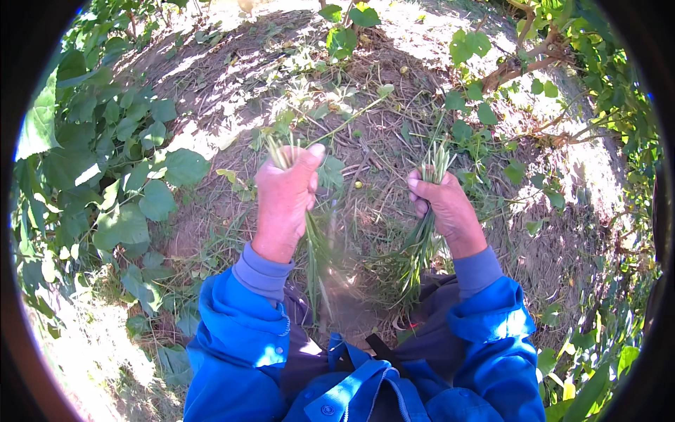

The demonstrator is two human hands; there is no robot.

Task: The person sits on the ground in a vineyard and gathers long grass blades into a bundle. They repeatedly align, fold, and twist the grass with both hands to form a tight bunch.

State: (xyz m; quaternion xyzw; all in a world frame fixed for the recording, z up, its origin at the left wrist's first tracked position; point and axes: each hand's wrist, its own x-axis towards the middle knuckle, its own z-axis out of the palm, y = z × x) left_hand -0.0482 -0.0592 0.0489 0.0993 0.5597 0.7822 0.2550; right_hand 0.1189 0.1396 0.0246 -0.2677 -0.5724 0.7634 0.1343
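My left hand (285, 193) is closed round a bunch of long grass (320, 253), its pale cut-looking ends poking out above the thumb and the green blades hanging below. A second bunch of grass (416, 257) hangs from my right hand (446, 204), whose fingers are wrapped round it near its pale upper ends (437, 160). Both hands are raised over the ground in front of my knees, apart from each other. The lower blades of the left bunch are blurred.
Broad-leaved vines (133, 183) crowd the left side. On the right a woody vine trunk (531, 60) bends over more foliage. Bare soil (260, 53) with dry twigs and scattered weeds lies ahead, and a leafy shoot (344, 32) stands at the far middle.
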